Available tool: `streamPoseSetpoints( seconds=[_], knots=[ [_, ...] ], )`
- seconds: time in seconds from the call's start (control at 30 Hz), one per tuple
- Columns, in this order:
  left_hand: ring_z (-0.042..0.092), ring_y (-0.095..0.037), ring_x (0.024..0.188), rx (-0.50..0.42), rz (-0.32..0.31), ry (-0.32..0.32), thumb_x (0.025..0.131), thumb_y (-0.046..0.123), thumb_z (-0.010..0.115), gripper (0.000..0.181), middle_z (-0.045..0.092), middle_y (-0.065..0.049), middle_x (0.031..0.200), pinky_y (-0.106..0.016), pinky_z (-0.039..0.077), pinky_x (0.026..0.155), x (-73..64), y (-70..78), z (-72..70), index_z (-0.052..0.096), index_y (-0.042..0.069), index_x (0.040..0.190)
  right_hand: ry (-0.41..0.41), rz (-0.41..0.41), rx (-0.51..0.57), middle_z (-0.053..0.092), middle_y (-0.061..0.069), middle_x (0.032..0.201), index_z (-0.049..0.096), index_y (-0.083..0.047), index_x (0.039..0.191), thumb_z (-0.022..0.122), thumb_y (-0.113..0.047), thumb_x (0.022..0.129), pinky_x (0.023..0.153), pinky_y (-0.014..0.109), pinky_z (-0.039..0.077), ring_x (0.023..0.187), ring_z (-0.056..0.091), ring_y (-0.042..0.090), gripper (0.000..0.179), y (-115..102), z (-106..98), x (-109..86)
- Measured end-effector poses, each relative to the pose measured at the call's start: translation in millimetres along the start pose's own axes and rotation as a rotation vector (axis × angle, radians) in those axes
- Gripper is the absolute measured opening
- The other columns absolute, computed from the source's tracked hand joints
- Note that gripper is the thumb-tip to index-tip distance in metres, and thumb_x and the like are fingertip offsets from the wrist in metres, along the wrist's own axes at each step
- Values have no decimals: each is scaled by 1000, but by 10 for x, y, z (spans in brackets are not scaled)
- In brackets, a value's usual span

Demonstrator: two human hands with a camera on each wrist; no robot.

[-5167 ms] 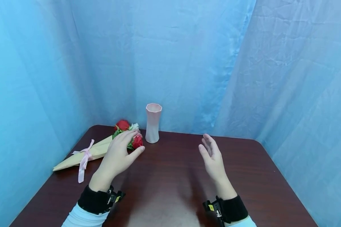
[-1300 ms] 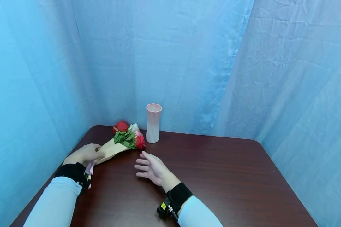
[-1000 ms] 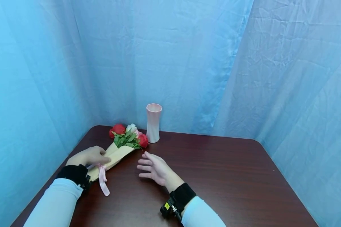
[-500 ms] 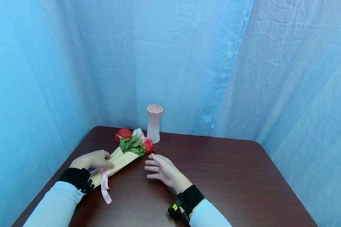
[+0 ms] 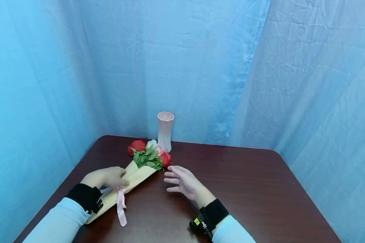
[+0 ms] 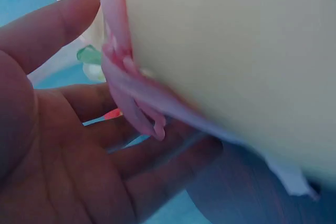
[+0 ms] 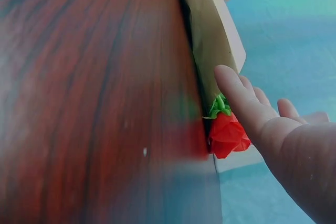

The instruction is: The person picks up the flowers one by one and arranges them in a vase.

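Observation:
A bouquet of red, white and pink roses (image 5: 165,159), wrapped in cream paper (image 5: 141,175), lies slanting over the left half of the table. My left hand (image 5: 107,177) grips the wrapper just above its pink ribbon (image 5: 121,206), thumb on the near side. In the left wrist view the ribbon knot (image 6: 123,61) hangs between thumb and fingers, and the paper hides some fingertips. My right hand (image 5: 185,184) is held with fingers spread and nothing in it, close to the front red rose. The right wrist view shows that red rose (image 7: 228,136) beside my right hand (image 7: 257,114).
A pale pink-white vase (image 5: 165,131) stands upright near the back edge, right behind the flower heads, which overlap its base in the head view. The dark wooden table (image 5: 246,189) has rounded back corners. Blue curtains (image 5: 182,67) hang around it.
My left hand has gone from over the flowers to the wrapper and taken hold of it. The bouquet has slid right and nearer me. My right hand swung left, then drifted back rightward.

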State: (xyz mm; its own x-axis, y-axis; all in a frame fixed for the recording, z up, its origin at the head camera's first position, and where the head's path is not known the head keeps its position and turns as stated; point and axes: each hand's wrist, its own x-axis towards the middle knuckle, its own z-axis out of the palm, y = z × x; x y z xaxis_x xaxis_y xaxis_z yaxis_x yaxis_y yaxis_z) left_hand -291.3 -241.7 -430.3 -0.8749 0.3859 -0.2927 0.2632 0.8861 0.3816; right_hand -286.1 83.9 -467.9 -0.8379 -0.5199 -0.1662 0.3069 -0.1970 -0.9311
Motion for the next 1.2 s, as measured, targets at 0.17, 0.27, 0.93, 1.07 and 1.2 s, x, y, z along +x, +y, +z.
streamPoseSetpoints(
  seconds=[0.17,0.27,0.93,1.07,1.2],
  knots=[
    [56,-30,111,-28,27,-6,89,26,73,58,61,-19,127,-55,44,102,-10,157,71,58,-9,132,15,-6,-34,42,30,152,34,3,152,58,-40,104,98,57,50,138,43,45,69,4,-78,-43],
    [55,-29,111,-38,55,8,89,25,76,57,61,-18,126,-54,46,100,-29,220,129,59,-7,133,14,-1,-52,42,30,151,33,3,153,58,-40,104,98,58,50,138,44,45,70,15,-123,-63],
    [48,-22,94,-165,228,2,91,33,75,47,53,-5,104,-37,43,75,-92,604,430,69,5,128,43,-16,-152,49,30,144,35,7,149,59,-38,104,94,56,53,134,48,46,68,-45,-372,-297],
    [47,-19,93,-150,269,2,92,35,74,47,52,-4,102,-34,43,74,-48,677,481,69,6,128,61,-21,-188,53,26,139,36,7,147,60,-37,103,92,55,54,132,50,45,67,-89,-422,-353],
    [47,-18,92,-143,315,6,92,36,73,47,52,-3,100,-31,43,73,-3,728,520,69,6,128,79,-25,-209,54,25,138,36,8,146,61,-37,103,91,55,55,130,52,45,67,-107,-485,-407]
  ],
)
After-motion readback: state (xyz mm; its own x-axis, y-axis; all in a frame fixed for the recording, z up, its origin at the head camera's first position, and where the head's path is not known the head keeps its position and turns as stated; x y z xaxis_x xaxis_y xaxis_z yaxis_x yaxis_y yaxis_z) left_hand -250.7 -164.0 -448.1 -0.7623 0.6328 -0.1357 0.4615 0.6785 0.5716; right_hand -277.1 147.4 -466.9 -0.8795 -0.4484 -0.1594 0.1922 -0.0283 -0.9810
